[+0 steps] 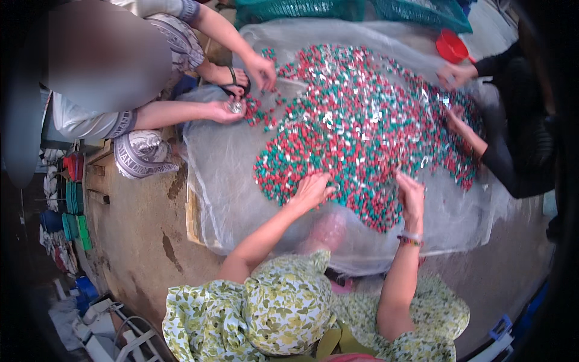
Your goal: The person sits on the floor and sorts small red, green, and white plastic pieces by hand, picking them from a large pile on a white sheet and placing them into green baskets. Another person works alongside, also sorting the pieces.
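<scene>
A wide heap of small red and green pieces (344,151), mixed with white bits, lies before me on a translucent plastic sheet (223,181). At its near left edge, my left hand (310,192) rests on the pieces, fingers loosely bent and apart from the thumb. My right hand (411,192), with bands round the wrist, is over the near right part. Its fingers are closed in a pinch; anything between them is too small to make out.
A person at left has a hand (225,112) cupping shiny clear bits, the other over the heap. Another person's hands (459,119) reach in from the right. A red handled container (451,47) and green mesh baskets (295,9) stand at the far side.
</scene>
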Motion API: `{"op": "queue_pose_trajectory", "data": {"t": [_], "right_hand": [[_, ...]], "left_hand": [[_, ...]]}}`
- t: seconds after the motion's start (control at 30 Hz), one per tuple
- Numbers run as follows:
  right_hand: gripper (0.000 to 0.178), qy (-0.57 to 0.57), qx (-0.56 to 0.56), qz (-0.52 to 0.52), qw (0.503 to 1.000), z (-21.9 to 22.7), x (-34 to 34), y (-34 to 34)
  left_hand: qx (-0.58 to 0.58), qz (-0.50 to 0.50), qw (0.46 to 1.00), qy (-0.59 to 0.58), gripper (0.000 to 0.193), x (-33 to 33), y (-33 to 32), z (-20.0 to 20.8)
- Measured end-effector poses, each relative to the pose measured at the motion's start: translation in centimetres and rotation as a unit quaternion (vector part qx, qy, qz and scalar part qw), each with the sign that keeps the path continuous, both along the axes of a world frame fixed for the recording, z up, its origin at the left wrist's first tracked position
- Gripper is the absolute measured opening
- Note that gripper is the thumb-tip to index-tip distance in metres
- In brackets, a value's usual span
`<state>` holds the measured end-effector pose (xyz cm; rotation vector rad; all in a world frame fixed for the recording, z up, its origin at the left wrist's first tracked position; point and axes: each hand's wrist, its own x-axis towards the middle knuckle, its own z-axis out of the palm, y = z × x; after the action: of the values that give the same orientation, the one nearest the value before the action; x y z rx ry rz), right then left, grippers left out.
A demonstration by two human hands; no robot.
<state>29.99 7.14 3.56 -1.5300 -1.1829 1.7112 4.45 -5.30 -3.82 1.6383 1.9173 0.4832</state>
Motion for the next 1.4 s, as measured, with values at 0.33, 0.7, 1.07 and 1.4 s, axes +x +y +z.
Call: {"op": "queue_pose_trajectory", "data": {"t": [0.33, 0.7, 1.07, 1.4], "right_hand": [[0.027, 0.279, -0.111, -0.222, 0.928, -5.4, 5.4, 2.1], [0.035, -0.387, 0.143, 0.199, 0.889, -9.4, -3.2, 3.2], [0.035, -0.178, 0.130, 0.144, 0.965, -6.0, -1.9, 1.1], [0.030, -0.182, 0.146, 0.164, 0.958, -4.8, 0.2, 0.4]], "left_hand": [[-0.060, -0.038, 0.997, 0.001, 0.033, 1.2, 1.7, 1.3], [-0.150, 0.143, 0.781, -0.590, 0.032, -1.9, 3.9, 3.9], [-0.103, 0.074, 0.919, -0.374, 0.030, -1.0, 5.4, 3.8], [-0.091, 0.061, 0.618, -0.779, 0.013, -0.3, 8.3, 6.7]]}}
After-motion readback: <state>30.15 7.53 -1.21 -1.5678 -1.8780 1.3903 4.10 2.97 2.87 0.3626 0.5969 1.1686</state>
